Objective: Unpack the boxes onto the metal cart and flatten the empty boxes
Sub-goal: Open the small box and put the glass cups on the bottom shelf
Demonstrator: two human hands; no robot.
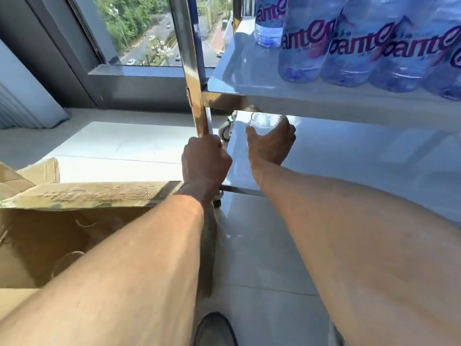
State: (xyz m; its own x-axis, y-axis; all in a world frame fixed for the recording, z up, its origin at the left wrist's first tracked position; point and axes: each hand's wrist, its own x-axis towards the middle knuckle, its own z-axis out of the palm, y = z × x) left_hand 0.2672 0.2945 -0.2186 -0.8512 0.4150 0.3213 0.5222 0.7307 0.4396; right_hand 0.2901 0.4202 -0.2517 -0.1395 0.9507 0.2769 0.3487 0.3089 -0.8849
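Clear drinking glass [264, 123], light, slick, fragile, gripped around its wall by right hand [270, 143] on lower cart shelf [349, 156]; left hand [205, 161] fisted round cart post [199, 108].

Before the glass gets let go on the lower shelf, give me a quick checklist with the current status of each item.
1. Right hand grip on the glass: ok, fingers wrap round it.
2. Glass upright: ok, rim faces up.
3. Glass base resting on the lower shelf: cannot tell, the hand hides it.
4. Shelf space round the glass: ok, bare surface shows beside it.
5. Cart steadied: ok, left hand grips the post.
6. Headroom under the upper shelf carrying bottles: ok, the rim sits just below its edge.
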